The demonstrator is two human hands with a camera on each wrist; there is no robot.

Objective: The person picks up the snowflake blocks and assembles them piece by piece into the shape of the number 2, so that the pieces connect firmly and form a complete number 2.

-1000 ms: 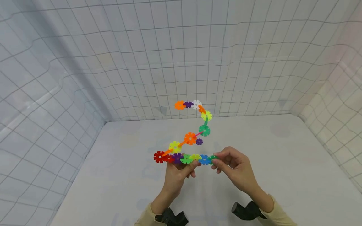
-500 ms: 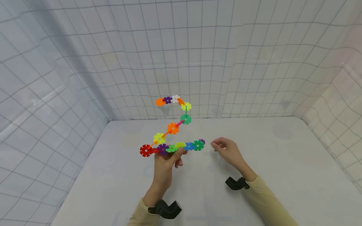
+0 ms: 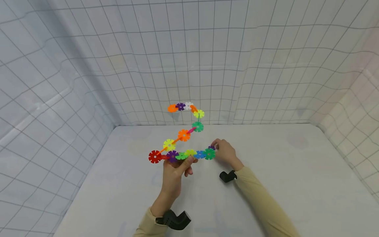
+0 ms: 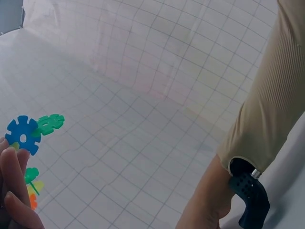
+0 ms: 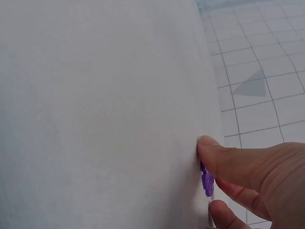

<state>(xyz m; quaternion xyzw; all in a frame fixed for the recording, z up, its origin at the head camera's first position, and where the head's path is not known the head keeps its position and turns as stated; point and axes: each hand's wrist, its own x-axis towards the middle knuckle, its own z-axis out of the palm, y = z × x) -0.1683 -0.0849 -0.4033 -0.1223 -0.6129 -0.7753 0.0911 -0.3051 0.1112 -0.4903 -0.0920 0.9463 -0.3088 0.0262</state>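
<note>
My left hand [image 3: 173, 177] grips a chain of interlocking plastic snowflake discs [image 3: 184, 135] by its lower row, thumb in front near a yellow disc. The chain bends from a red disc [image 3: 155, 157] up to an orange end disc [image 3: 172, 108]. A green disc [image 3: 210, 153] ends the lower row on the right; it joins a blue disc [image 4: 23, 135] in the left wrist view. Just behind that green end, my right hand [image 3: 226, 153] pinches a small purple snowflake disc [image 5: 207, 181] between finger and thumb, down at the table. Part of the purple disc is hidden by the fingers.
A white table [image 3: 284, 184] lies under both hands. White sheeting with a grid of lines [image 3: 219, 65] rises behind it and on both sides. Black wrist cameras [image 3: 174, 220] are strapped to both wrists.
My right hand let go of the chain's green end, drew back right, then came in to the small purple disc. The left hand shifted left with the chain, then slightly right.
</note>
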